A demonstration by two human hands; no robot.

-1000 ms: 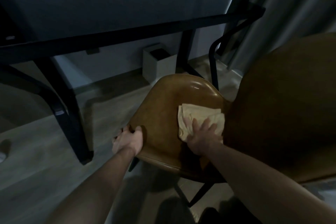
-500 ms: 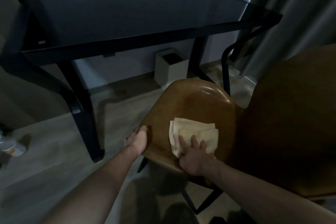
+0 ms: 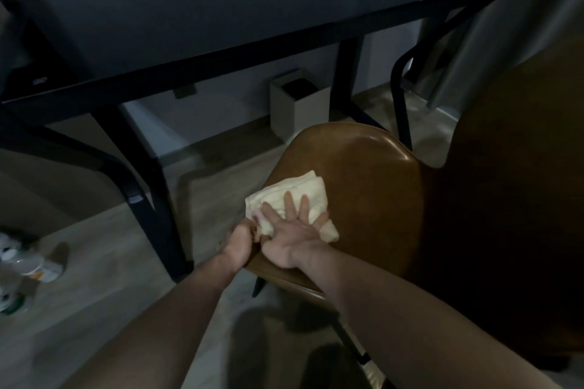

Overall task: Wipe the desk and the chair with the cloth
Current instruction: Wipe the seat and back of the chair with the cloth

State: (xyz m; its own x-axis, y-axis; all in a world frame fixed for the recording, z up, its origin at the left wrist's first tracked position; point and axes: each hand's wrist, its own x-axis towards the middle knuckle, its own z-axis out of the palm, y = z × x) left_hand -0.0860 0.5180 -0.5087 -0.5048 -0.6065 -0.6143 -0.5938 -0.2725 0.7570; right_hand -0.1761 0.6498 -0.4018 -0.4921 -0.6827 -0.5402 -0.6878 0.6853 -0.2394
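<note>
1. Pressing flat on the cloth (image 3: 294,199), the right hand (image 3: 292,238) lies palm down with its fingers straight and spread, curled round nothing.
2. The cloth, pale yellow and folded, sits on the brown seat of the chair (image 3: 363,186), near its left edge.
3. The left hand (image 3: 237,241) has its grip closed over that left edge of the seat, touching the cloth's near corner.
4. Behind the chair stands the dark glass tabletop (image 3: 202,31) on black legs.
5. A white bin (image 3: 300,106) sits on the floor (image 3: 94,249) under it.
6. Blurred containers (image 3: 28,271) lie at far left.
</note>
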